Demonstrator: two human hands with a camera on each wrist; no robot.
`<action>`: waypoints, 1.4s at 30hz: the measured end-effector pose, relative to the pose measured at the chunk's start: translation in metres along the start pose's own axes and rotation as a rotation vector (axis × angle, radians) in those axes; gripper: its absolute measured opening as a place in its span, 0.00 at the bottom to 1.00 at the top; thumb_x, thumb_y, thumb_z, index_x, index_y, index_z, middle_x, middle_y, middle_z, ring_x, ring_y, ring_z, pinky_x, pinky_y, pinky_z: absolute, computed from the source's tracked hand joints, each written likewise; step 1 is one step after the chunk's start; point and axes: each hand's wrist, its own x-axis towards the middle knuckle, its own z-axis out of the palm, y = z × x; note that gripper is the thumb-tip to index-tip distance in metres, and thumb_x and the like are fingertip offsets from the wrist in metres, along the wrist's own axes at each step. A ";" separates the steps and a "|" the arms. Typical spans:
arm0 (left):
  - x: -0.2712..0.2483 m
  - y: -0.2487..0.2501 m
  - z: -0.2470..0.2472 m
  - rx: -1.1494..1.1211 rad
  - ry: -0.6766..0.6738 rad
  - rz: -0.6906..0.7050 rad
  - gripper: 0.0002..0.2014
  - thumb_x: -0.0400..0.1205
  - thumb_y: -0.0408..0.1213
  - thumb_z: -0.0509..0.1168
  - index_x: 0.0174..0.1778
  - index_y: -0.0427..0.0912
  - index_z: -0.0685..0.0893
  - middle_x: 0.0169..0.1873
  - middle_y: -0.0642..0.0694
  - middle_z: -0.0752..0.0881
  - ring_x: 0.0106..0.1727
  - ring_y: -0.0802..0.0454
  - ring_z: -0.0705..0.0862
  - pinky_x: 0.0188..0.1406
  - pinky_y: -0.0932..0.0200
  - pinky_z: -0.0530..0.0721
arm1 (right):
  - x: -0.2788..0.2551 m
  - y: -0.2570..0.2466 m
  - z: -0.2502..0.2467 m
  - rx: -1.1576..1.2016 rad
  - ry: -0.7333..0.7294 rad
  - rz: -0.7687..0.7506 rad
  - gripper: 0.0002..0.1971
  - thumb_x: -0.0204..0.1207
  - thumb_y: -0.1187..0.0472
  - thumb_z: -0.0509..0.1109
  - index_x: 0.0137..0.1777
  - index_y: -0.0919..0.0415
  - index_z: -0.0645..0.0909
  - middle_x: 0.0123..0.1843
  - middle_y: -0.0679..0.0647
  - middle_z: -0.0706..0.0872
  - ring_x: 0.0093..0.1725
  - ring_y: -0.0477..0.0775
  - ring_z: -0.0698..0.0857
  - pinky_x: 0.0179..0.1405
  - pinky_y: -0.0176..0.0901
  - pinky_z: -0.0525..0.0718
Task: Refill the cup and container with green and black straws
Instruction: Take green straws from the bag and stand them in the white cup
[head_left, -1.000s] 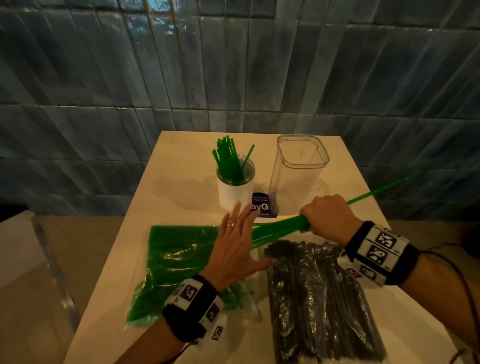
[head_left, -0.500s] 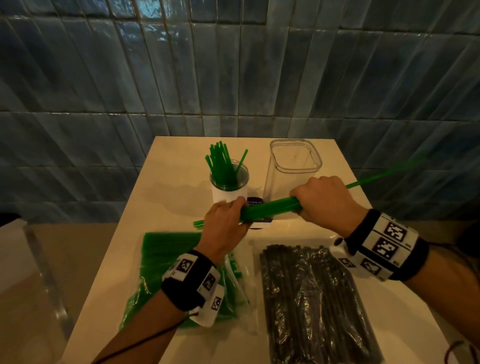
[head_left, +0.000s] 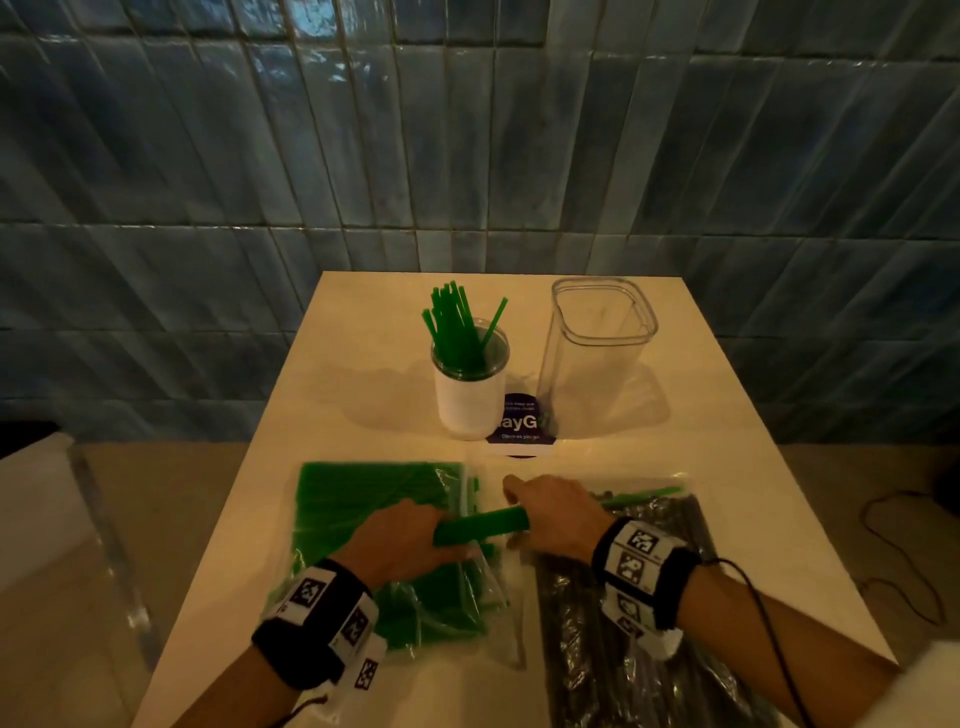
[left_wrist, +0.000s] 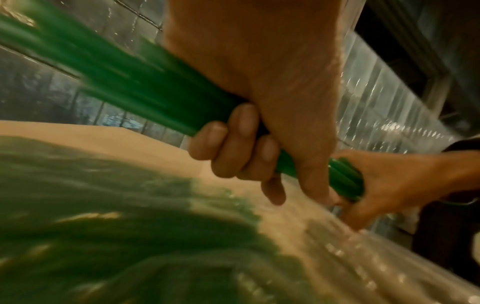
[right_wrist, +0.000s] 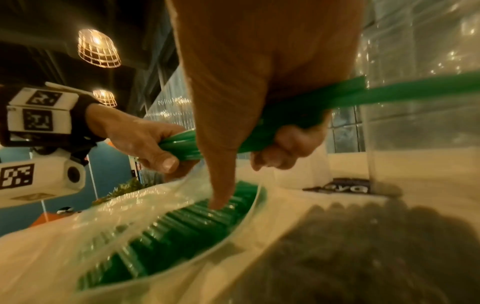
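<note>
Both hands hold one bundle of green straws (head_left: 480, 527) low over the two bags. My left hand (head_left: 400, 540) grips its left end and my right hand (head_left: 553, 517) grips further right; loose straw ends stick out past the right hand. In the left wrist view the fingers (left_wrist: 233, 148) curl round the bundle (left_wrist: 155, 92). The white cup (head_left: 470, 395) behind holds several green straws. To its right stands the clear container (head_left: 597, 353), with nothing showing inside. In the right wrist view the green bag's open mouth (right_wrist: 194, 226) lies under the right thumb.
The bag of green straws (head_left: 363, 519) lies front left on the white table (head_left: 363, 312), the bag of black straws (head_left: 649, 649) front right. A purple card (head_left: 519, 426) sits between cup and container. A blue tiled wall backs the table. A cable runs along the floor at right.
My left hand left the green bag and took hold of the bundle. Both hands then brought it from in front of the cup down and towards me, over the bags.
</note>
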 end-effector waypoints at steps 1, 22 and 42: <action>-0.002 -0.009 0.004 0.017 0.005 -0.013 0.17 0.77 0.64 0.59 0.45 0.54 0.76 0.33 0.57 0.77 0.30 0.62 0.77 0.29 0.73 0.73 | 0.002 0.000 0.006 0.047 -0.020 -0.020 0.25 0.73 0.48 0.73 0.63 0.57 0.70 0.59 0.56 0.82 0.55 0.56 0.82 0.55 0.49 0.82; 0.009 0.076 -0.015 -0.943 0.541 0.072 0.17 0.74 0.44 0.73 0.22 0.43 0.77 0.13 0.54 0.74 0.16 0.59 0.70 0.19 0.65 0.69 | -0.006 -0.054 -0.092 1.571 0.817 0.080 0.21 0.60 0.40 0.77 0.47 0.54 0.84 0.44 0.46 0.89 0.49 0.48 0.85 0.61 0.53 0.82; 0.001 0.076 -0.013 -2.329 -0.104 -0.040 0.35 0.77 0.61 0.60 0.67 0.31 0.76 0.64 0.31 0.80 0.66 0.36 0.79 0.67 0.41 0.76 | -0.018 -0.061 -0.108 1.715 0.956 -0.033 0.16 0.77 0.51 0.68 0.31 0.57 0.72 0.16 0.45 0.72 0.17 0.45 0.69 0.19 0.36 0.72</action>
